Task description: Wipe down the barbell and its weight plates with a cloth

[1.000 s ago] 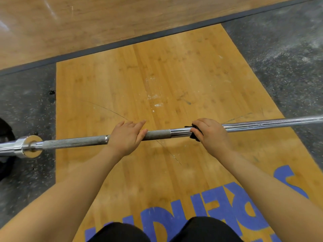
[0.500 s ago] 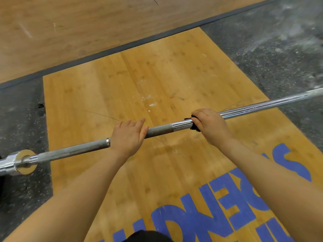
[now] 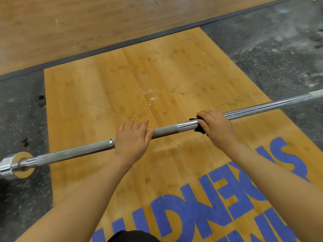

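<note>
Two hands are on the barbell (image 3: 166,131) in the head view, and it runs slantwise across the frame, low at the left and rising to the right. The left hand (image 3: 132,139) lies on the rough grey knurled stretch with its palm down, fingers (image 3: 132,124) straight and spread out past the bar, gripping nothing. The right hand (image 3: 218,127) sits further up on the smooth chrome part, fingers curled over the top of the bar and round a black cloth (image 3: 200,127), which is pressed against the metal and pokes out at the hand's left side. Down at the far left, the bar's shiny collar (image 3: 7,165) and a tan ring (image 3: 23,165) hang above the speckled black rubber flooring (image 3: 21,119). Under the middle of the bar lies a wooden platform (image 3: 139,75) with white scuffs and big blue lettering (image 3: 218,198) near the bottom edge. Both bare forearms reach up from below, with dark clothing (image 3: 132,236) just showing at the bottom.
</note>
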Action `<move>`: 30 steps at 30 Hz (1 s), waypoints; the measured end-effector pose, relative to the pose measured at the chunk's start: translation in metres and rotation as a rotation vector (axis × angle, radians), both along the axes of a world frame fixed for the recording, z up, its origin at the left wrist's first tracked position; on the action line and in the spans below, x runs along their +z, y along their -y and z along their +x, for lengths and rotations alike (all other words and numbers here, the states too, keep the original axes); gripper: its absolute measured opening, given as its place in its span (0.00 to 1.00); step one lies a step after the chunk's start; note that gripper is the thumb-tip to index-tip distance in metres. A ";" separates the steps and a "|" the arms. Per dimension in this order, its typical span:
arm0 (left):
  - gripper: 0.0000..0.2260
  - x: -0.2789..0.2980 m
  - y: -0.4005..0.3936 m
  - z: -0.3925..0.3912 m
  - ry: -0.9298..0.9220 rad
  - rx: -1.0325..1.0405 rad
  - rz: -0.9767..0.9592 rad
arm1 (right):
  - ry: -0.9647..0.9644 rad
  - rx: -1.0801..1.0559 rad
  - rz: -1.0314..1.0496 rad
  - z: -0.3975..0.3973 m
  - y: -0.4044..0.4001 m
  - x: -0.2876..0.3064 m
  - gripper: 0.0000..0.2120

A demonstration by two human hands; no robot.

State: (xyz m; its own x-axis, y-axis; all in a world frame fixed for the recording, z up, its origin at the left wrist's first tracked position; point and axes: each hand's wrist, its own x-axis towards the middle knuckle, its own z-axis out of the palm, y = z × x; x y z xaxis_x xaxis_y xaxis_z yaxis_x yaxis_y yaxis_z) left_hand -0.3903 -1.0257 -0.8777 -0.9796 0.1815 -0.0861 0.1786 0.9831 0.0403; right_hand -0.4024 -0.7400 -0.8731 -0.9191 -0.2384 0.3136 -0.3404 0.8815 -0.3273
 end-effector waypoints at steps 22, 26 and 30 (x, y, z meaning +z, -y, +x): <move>0.30 0.006 -0.007 0.095 -0.064 -0.191 0.015 | 0.047 -0.049 0.056 0.082 -0.004 0.000 0.15; 0.29 0.007 -0.002 0.101 -0.011 -0.143 0.030 | 0.105 -0.046 0.055 0.088 -0.005 0.003 0.11; 0.28 0.006 -0.006 0.112 -0.020 -0.148 0.049 | 0.207 -0.050 0.057 0.087 -0.001 0.011 0.13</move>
State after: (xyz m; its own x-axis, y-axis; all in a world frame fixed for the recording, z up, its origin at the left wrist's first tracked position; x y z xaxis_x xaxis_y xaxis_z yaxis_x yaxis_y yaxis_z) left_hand -0.2788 -1.0199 -0.8721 -0.9433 0.3273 -0.0548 0.3224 0.9430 0.0828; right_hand -0.3150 -0.7390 -0.8619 -0.9737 -0.2027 0.1042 -0.2263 0.9146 -0.3352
